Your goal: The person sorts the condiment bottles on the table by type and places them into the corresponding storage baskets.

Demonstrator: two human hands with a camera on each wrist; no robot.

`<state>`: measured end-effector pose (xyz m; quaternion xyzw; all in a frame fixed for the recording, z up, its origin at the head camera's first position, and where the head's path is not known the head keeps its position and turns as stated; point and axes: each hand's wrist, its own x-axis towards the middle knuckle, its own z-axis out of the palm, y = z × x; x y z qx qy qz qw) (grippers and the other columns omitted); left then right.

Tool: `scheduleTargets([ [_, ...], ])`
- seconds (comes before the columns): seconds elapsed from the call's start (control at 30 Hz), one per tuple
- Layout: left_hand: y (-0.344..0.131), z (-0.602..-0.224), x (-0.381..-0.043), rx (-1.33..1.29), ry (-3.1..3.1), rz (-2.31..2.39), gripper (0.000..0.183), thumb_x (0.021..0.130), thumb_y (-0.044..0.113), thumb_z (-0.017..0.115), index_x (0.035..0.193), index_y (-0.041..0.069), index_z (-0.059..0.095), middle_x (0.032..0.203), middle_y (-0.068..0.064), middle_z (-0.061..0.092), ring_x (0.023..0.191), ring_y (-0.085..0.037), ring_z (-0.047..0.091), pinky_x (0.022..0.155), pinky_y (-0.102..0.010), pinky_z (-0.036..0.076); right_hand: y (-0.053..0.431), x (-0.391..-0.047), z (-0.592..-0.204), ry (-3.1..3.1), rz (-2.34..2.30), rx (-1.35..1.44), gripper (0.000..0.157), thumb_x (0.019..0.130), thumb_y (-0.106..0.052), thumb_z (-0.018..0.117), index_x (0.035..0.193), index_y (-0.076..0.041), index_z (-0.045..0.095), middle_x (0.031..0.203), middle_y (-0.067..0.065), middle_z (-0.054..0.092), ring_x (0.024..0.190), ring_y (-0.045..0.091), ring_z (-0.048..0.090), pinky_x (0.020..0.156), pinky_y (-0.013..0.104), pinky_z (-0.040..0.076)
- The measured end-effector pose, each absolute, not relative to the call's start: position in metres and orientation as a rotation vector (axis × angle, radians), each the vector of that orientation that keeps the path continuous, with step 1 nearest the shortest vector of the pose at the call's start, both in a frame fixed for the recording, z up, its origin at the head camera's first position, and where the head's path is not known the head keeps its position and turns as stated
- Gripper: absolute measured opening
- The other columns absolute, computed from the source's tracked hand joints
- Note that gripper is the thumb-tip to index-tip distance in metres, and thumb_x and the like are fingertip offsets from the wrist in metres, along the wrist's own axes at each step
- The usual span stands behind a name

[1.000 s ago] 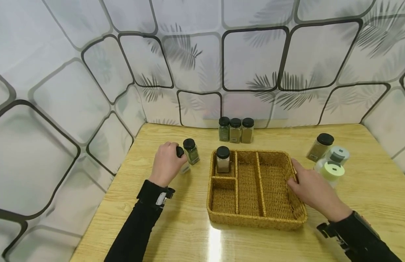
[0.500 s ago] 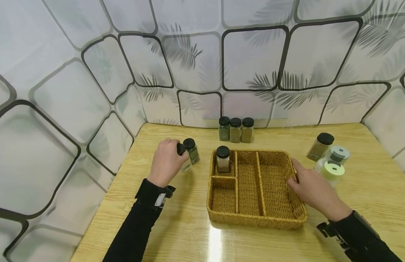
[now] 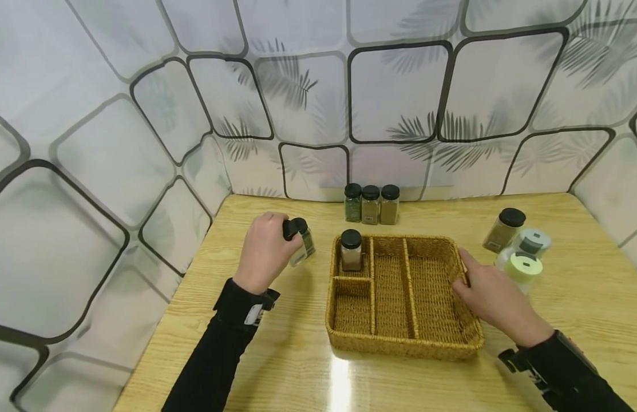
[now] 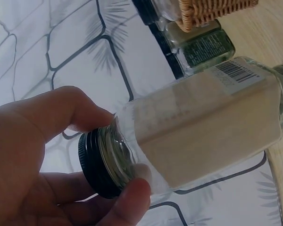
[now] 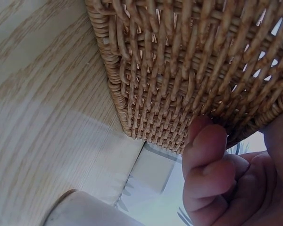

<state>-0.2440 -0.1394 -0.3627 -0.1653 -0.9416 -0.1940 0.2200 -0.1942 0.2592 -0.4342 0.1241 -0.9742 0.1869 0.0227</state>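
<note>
My left hand (image 3: 264, 254) pinches a square glass spice jar (image 4: 203, 127) of pale powder around its neck and black lid. In the head view this jar overlaps a green-herb spice jar (image 3: 309, 243) to the left of the basket. At the basket's right side, my right hand (image 3: 498, 297) grips the rim of the woven divided basket (image 3: 400, 344). The right wrist view shows curled fingers (image 5: 205, 160) against the basket's outer wall. One black-lidded spice jar (image 3: 351, 252) stands in the back left compartment. The other compartments hold nothing.
Three black-lidded spice jars (image 3: 370, 206) stand in a row behind the basket. To the right are a brown spice jar (image 3: 503, 232), a grey-lidded container (image 3: 533, 243) and a yellow-green-lidded container (image 3: 523, 269). Patterned cloth (image 3: 400, 94) rises behind the table (image 3: 297, 366).
My left hand has lifted the pale powder jar slightly and carried it right, so it now overlaps the green-herb jar. The right hand and the basket stay put.
</note>
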Motion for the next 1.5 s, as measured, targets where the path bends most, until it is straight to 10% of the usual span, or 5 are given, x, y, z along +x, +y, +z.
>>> scheduleTargets([
  [1.5, -0.072, -0.342, -0.228, -0.719, -2.631, -0.697, 0.032, 0.082, 0.023, 0.066, 0.109, 0.005, 0.065, 0.098, -0.007, 0.061, 0.079, -0.014, 0.049, 0.062, -0.031, 0.048, 0.260, -0.194, -0.435, -2.992, 0.571, 0.373, 0.066, 0.090, -0.013, 0.052, 0.144, 0.012, 0.024, 0.047, -0.003, 0.040, 0.036, 0.010, 0.034, 0.035, 0.027, 0.027],
])
